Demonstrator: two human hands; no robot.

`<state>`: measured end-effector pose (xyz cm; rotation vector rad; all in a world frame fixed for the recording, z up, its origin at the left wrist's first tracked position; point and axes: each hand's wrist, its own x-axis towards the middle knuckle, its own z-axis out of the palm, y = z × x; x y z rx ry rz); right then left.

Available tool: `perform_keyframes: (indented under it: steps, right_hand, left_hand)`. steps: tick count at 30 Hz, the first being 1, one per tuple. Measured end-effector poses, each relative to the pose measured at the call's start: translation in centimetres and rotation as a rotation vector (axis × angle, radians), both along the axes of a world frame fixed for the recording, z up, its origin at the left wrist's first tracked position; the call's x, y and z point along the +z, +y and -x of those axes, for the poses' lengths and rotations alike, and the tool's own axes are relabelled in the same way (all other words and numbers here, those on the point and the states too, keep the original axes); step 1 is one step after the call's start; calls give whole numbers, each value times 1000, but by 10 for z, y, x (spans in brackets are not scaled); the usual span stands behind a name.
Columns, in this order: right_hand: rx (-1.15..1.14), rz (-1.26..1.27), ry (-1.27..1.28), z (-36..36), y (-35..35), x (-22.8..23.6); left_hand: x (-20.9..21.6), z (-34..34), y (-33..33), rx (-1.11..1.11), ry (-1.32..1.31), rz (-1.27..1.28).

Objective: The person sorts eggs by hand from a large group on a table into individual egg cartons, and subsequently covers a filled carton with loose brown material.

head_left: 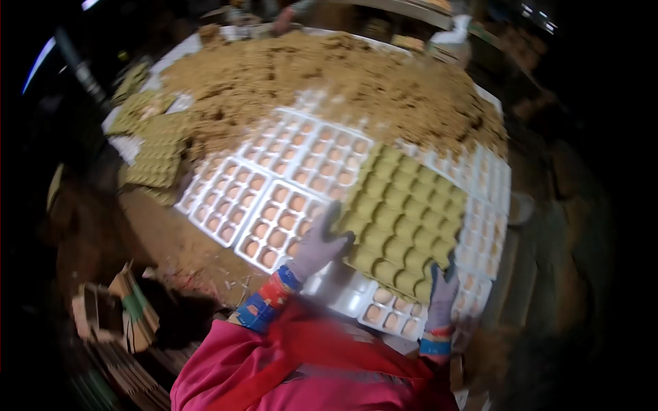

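A yellow-green moulded egg tray [404, 216] is held tilted between my two gloved hands, above white trays. My left hand [319, 245] grips its left edge, thumb and fingers closed on it. At the near right corner, my right hand [443, 296] has its fingers along the tray's edge, partly hidden. White plastic trays with egg-shaped, pinkish-tan items, one in each cell, lie around it; one such white tray [263, 194] is left of my left hand. The held tray hides part of the trays below. A partly bare white tray [340, 289] shows near my body.
A broad heap of brown loose material [322, 75] covers the table's far part. More green egg trays [159, 152] lie stacked at the left edge. Cardboard pieces [133, 308] stand low at left. Another person's hand [283, 20] is at the far side. A whitish bag [452, 41] sits far right.
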<state>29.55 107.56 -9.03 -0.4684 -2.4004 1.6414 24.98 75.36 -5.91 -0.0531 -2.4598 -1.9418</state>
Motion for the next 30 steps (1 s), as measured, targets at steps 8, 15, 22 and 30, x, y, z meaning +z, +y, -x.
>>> perform_keyframes:
  steps: [8, 15, 22, 30]
  right_hand:
    - [251, 537, 295, 25, -161, 50]
    - [443, -375, 492, 21, -104, 67]
    - [-18, -185, -144, 31, 41, -63]
    - [-168, -203, -313, 64, 10, -36]
  left_hand:
    - [-34, -59, -11, 555, 264, -705]
    - [-47, -62, -302, 773, 170, -704]
    - [-58, 22, -138, 363, 156, 83]
    - [-91, 75, 20, 121, -34, 120]
